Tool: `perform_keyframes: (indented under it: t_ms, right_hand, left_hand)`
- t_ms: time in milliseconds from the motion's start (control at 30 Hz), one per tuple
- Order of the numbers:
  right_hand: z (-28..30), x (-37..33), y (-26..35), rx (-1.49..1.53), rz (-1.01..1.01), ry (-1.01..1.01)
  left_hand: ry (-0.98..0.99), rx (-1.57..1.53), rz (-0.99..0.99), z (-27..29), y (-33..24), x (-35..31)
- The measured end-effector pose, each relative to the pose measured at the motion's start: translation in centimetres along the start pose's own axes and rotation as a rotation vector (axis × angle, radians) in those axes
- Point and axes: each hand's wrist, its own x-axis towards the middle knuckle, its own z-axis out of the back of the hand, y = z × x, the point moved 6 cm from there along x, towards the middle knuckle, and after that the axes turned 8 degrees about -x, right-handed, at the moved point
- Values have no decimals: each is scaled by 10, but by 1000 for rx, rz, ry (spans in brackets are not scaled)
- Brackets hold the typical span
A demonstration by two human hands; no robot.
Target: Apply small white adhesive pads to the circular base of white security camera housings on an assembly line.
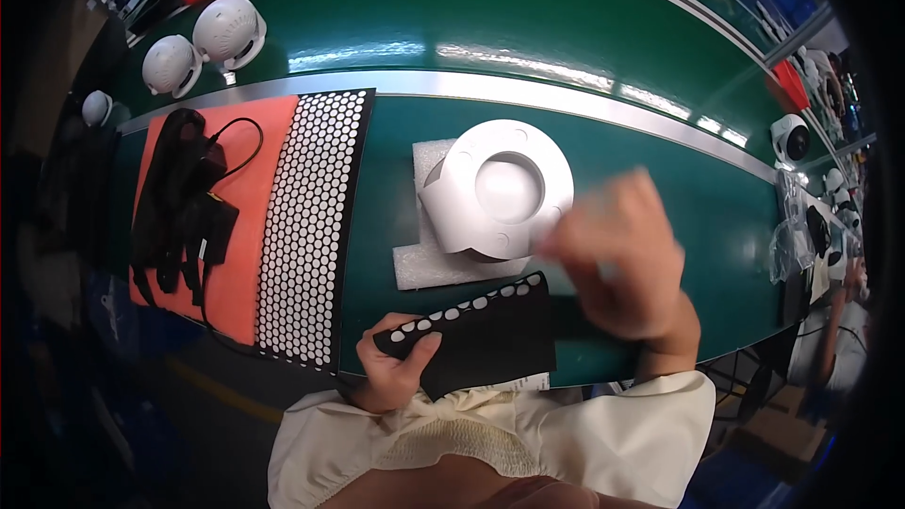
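My left hand grips a black sheet by its left end, the thumb lying on top. A row of round white pads runs along the sheet's upper edge. Beyond it, a white round plastic housing with a ring-shaped base and a wide hollow rests on pale foam pieces. My right hand is raised just right of the housing, over its lower right rim. Motion smears its fingers, so whether they hold anything is not visible.
On the left lie a sheet of white dots and an orange sheet bearing black power adapters with cables. White round devices stand on the green conveyor behind a metal rail. Clear plastic bags sit at the right.
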Motion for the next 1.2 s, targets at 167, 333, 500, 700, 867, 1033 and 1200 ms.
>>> perform_keyframes:
  t_ms: [167, 333, 500, 700, 867, 1033, 1200]
  right_hand:
    - [-49, 43, -44, 590, -287, 198]
    - [-61, 41, -49, 553, -340, 221]
    - [-61, 43, -46, 594, -344, 192]
    - [-68, 44, -46, 577, -334, 258]
    - [-53, 48, -30, 124, 61, 120]
    - [-47, 35, -17, -213, 240, 89]
    - [-49, 27, -54, 465, -275, 21]
  left_hand:
    - [-2, -41, 28, -2, -1, 2]
    - [30, 3, 53, -1, 3, 3]
    - [53, 35, 32, 0, 0, 2]
    - [49, 41, 41, 3, -1, 3]
    - [55, 36, 38, 1, -2, 4]
    - [70, 46, 40, -1, -1, 5]
    - [63, 54, 33, 2, -2, 5]
